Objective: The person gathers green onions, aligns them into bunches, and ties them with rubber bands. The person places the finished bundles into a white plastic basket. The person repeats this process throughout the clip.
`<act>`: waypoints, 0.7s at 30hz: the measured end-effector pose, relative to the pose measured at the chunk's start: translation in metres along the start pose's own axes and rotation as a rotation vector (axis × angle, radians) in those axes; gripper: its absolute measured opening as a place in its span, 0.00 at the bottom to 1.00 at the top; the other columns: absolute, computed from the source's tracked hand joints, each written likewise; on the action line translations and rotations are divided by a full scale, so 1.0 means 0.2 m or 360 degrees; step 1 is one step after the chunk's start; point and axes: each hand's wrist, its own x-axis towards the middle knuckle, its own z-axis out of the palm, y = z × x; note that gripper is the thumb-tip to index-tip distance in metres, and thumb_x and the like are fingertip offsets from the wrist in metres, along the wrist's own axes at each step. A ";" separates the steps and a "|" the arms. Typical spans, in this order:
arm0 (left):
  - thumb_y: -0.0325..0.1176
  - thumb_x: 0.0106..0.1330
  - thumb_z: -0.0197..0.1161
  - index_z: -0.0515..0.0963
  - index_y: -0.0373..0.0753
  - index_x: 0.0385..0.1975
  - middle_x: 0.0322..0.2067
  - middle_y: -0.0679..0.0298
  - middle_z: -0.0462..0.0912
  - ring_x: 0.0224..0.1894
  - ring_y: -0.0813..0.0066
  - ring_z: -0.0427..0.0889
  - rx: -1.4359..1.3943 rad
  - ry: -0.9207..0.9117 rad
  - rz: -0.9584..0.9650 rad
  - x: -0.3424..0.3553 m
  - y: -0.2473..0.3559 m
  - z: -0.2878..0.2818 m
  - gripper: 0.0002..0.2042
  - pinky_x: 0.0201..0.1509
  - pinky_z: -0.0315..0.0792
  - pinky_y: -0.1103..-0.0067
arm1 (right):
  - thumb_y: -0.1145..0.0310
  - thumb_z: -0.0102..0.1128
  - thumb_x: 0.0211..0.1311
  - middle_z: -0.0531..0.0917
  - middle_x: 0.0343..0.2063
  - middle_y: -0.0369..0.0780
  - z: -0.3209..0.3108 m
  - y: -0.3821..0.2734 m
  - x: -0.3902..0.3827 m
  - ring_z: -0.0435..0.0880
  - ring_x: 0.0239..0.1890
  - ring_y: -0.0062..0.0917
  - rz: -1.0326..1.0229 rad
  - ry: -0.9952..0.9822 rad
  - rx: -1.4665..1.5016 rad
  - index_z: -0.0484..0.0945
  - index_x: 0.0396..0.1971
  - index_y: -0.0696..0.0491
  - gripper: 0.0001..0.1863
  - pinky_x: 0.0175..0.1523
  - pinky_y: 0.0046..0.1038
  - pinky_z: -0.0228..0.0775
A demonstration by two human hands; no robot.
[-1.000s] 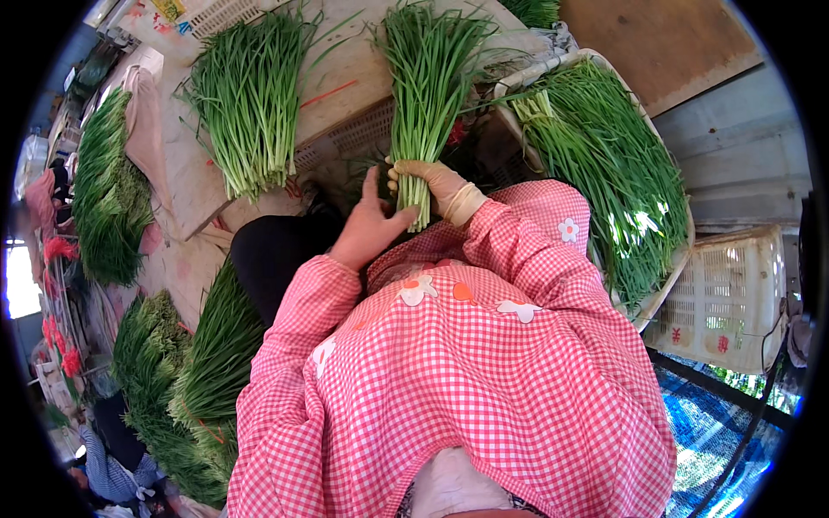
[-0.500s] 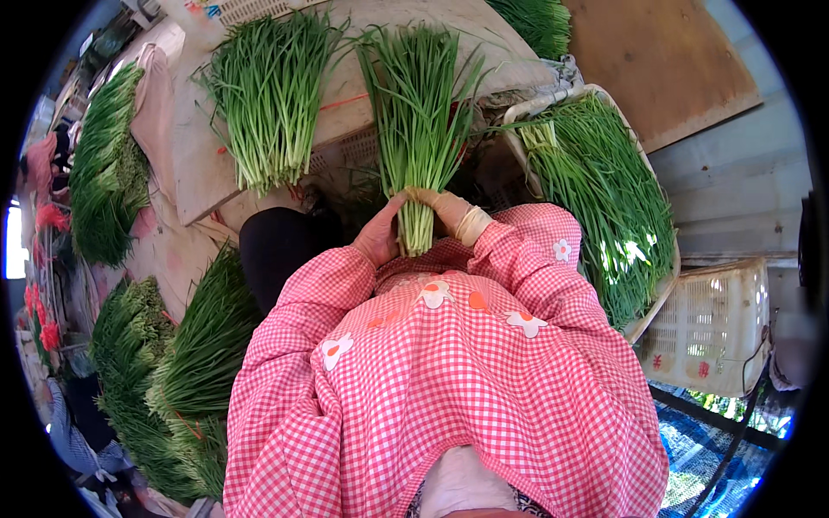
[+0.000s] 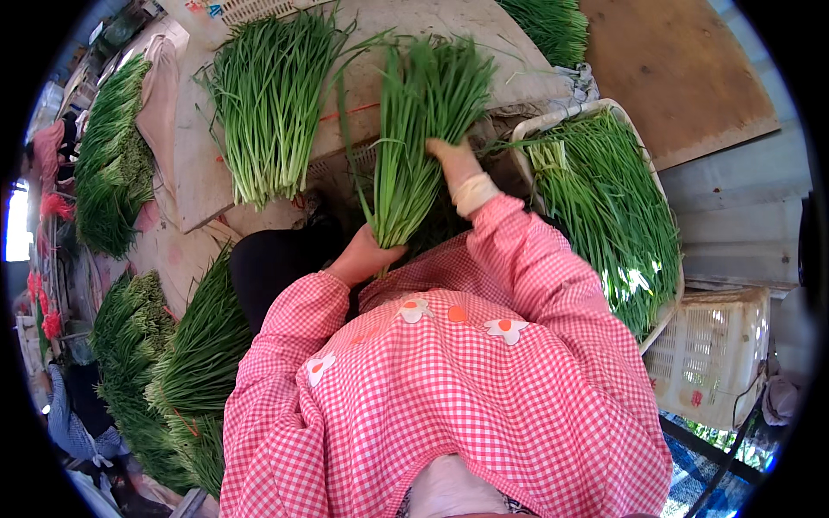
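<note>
My left hand (image 3: 370, 255) grips the lower stalks of a bunch of long, flat green leaves, like chives (image 3: 408, 173), held tilted with tips up and right. My right hand (image 3: 451, 161), a pale band round its wrist, is curled at the right side of that bunch, higher up among the slightly blurred leaves. Another loose bunch (image 3: 263, 112) lies on the worn board (image 3: 203, 173) left of the held one. To my right a white plastic basket (image 3: 623, 113) is heaped with long greens (image 3: 604, 216).
Piles of greens lie at far left (image 3: 108, 164), lower left (image 3: 194, 345) and top right (image 3: 553, 26). A brown board (image 3: 682, 69) leans at upper right, above a white crate (image 3: 704, 354). My dark-clad leg (image 3: 272, 259) is beside the left arm; pink gingham covers my front.
My right hand has slid up from the bunch's base toward its leaves. My left hand, open a second ago, now grips the base. The bunch has tilted, its tips shifting right.
</note>
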 end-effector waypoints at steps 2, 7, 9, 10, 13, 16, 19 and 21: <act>0.24 0.50 0.62 0.71 0.36 0.44 0.32 0.67 0.77 0.33 0.80 0.74 -0.0221 0.0012 -0.0097 -0.01 0.05 0.00 0.18 0.36 0.70 0.80 | 0.68 0.59 0.48 0.77 0.39 0.45 -0.03 -0.14 0.18 0.79 0.35 0.31 0.0080 0.0078 -0.0100 0.72 0.42 0.62 0.21 0.43 0.26 0.71; 0.22 0.51 0.63 0.70 0.37 0.42 0.33 0.63 0.77 0.31 0.72 0.77 -0.0766 0.0045 -0.0416 0.01 0.01 -0.01 0.17 0.36 0.74 0.76 | 0.60 0.54 0.52 0.82 0.33 0.44 -0.26 -0.55 0.72 0.79 0.35 0.29 -0.0521 -0.0059 -0.1261 0.79 0.37 0.54 0.16 0.45 0.25 0.68; 0.22 0.51 0.62 0.70 0.37 0.41 0.32 0.62 0.77 0.29 0.70 0.78 -0.0936 0.0069 -0.0457 0.02 -0.01 -0.01 0.17 0.35 0.75 0.74 | 0.66 0.53 0.55 0.80 0.27 0.40 -0.41 -0.72 0.97 0.76 0.29 0.29 -0.0857 0.0163 -0.1552 0.79 0.34 0.49 0.09 0.38 0.26 0.68; 0.22 0.51 0.62 0.70 0.37 0.41 0.31 0.62 0.77 0.28 0.70 0.78 -0.0959 0.0059 -0.0476 0.04 0.00 0.01 0.16 0.34 0.74 0.75 | 0.61 0.44 0.61 0.81 0.32 0.45 -0.56 -0.87 1.05 0.78 0.35 0.29 -0.1070 0.0325 -0.1482 0.80 0.34 0.50 0.14 0.41 0.32 0.67; 0.22 0.51 0.62 0.71 0.36 0.39 0.28 0.63 0.76 0.26 0.72 0.77 -0.0985 0.0123 -0.0555 0.05 -0.01 0.02 0.14 0.31 0.74 0.77 | 0.63 0.52 0.59 0.80 0.32 0.36 -0.87 -1.20 1.20 0.78 0.33 0.21 -0.0614 0.0334 -0.0232 0.78 0.36 0.54 0.12 0.38 0.26 0.69; 0.22 0.52 0.61 0.71 0.36 0.38 0.26 0.64 0.76 0.25 0.73 0.77 -0.0936 0.0089 -0.0617 0.11 -0.09 0.03 0.13 0.29 0.73 0.78 | 0.73 0.59 0.52 0.72 0.18 0.30 -1.14 -1.47 1.12 0.68 0.20 0.14 -0.0652 0.0445 0.0230 0.75 0.24 0.56 0.03 0.27 0.16 0.60; 0.22 0.52 0.61 0.72 0.36 0.37 0.25 0.65 0.76 0.25 0.74 0.76 -0.0916 0.0141 -0.0586 0.12 -0.12 0.04 0.12 0.28 0.72 0.79 | 0.71 0.59 0.53 0.72 0.19 0.29 -0.63 -1.30 0.62 0.65 0.19 0.10 -0.0510 -0.0027 -0.0043 0.76 0.36 0.58 0.10 0.26 0.13 0.59; 0.22 0.52 0.61 0.72 0.36 0.37 0.25 0.65 0.76 0.25 0.74 0.76 -0.0881 0.0191 -0.0547 0.11 -0.16 0.01 0.12 0.28 0.72 0.79 | 0.64 0.57 0.57 0.72 0.20 0.28 -0.29 -0.98 0.39 0.65 0.20 0.09 -0.0228 -0.0401 -0.0256 0.75 0.40 0.57 0.14 0.26 0.12 0.60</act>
